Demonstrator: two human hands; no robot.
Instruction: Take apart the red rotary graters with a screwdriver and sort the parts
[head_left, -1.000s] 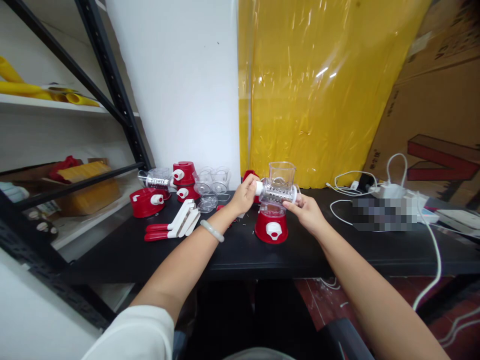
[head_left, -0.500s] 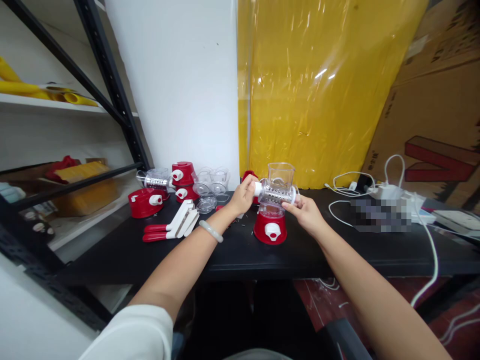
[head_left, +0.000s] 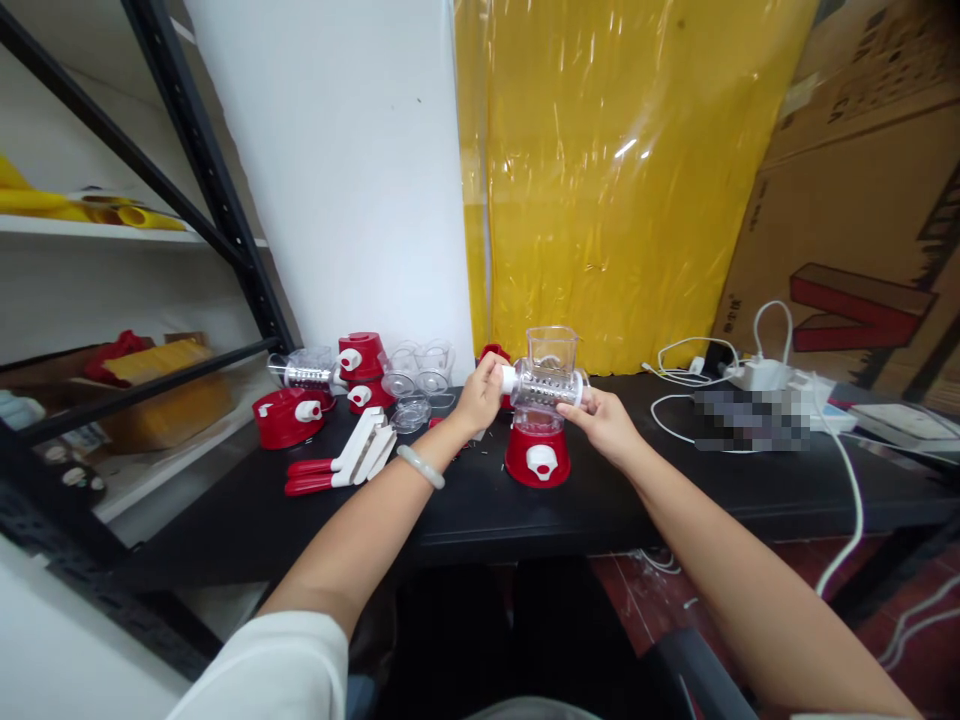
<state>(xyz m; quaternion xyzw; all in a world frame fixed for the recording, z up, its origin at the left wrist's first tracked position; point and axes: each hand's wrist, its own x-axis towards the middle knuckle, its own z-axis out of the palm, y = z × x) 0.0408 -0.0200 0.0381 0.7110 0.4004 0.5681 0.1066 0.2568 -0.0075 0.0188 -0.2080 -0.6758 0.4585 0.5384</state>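
A rotary grater with a red base (head_left: 536, 458) and a clear plastic body with a hopper (head_left: 550, 355) stands on the black table (head_left: 600, 500). A perforated metal drum (head_left: 541, 385) lies across the clear body. My left hand (head_left: 478, 392) pinches the drum's white end cap on the left side. My right hand (head_left: 604, 424) grips the drum's right end at the body's opening. A pale bangle (head_left: 420, 465) sits on my left wrist.
More grater parts lie at the left: red bases (head_left: 286, 415), a spare drum (head_left: 304, 372), clear bodies (head_left: 420, 370), white and red handles (head_left: 345, 460). A black shelf rack (head_left: 112, 400) stands left. White cables and a power strip (head_left: 757, 378) lie at the right.
Both hands stay on the drum with hardly any shift. The view has drifted a little right and down, so everything sits slightly further left in the picture.
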